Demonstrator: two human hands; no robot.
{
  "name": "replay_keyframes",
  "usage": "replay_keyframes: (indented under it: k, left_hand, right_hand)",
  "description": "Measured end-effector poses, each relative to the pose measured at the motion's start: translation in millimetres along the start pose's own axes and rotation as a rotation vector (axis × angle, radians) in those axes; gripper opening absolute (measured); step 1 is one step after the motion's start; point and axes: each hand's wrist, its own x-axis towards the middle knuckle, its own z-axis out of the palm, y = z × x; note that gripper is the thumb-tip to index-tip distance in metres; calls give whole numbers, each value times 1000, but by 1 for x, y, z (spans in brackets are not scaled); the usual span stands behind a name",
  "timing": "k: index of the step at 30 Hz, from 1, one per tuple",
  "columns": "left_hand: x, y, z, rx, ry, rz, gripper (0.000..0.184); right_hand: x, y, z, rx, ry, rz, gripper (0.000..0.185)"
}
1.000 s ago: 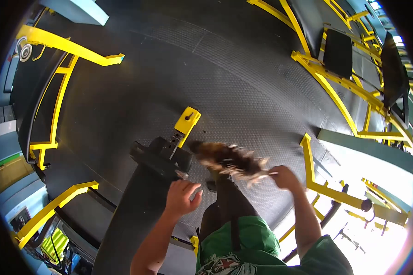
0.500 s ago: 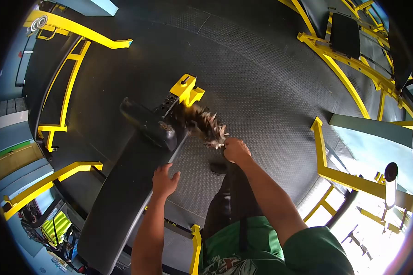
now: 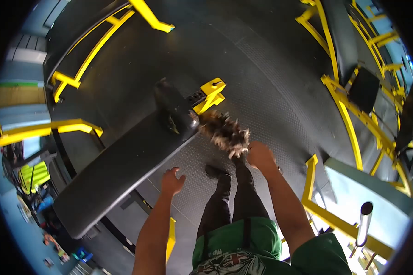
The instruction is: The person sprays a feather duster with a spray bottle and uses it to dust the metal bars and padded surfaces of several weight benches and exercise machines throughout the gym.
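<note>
A brown feather duster point(image 3: 226, 134) is gripped in my right hand point(image 3: 261, 156), whose fingers are wrapped around its handle end. Its feathers reach left to the end of a black padded bench point(image 3: 124, 167), beside the raised roller pad point(image 3: 175, 110) and just below the yellow bracket point(image 3: 211, 94). My left hand point(image 3: 173, 181) hangs over the floor on the near side of the bench, fingers apart and holding nothing. The bench pad has a torn spot near the roller pad.
Yellow machine frames stand at the left point(image 3: 55, 130), upper left point(image 3: 94, 52) and right point(image 3: 344, 117). A yellow frame with a metal tube point(image 3: 364, 224) is near my right side. Dark textured rubber matting point(image 3: 270, 96) covers the floor. My shoe point(image 3: 218, 173) is below the duster.
The view has shifted, so the bench lies at a flatter angle. The duster stays in my right hand by the bench's end. My left hand has come away from the bench's edge.
</note>
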Motion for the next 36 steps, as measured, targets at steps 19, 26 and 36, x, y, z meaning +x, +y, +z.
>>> replay_keyframes:
  k: [19,26,36]
  left_hand:
    - [-79,13,6,-388,251,-500,54]
    - [-116,-9,2,-581,329,-672,58]
    - [-136,-63,5,-1142,568,-817,72]
  right_hand:
    - [17,-122,-30,-784,-67,-580,22]
    - [-34,-207,-29,-987,-74,-1001,19]
    - [-119,-320,2,-1281,54,-1494,19]
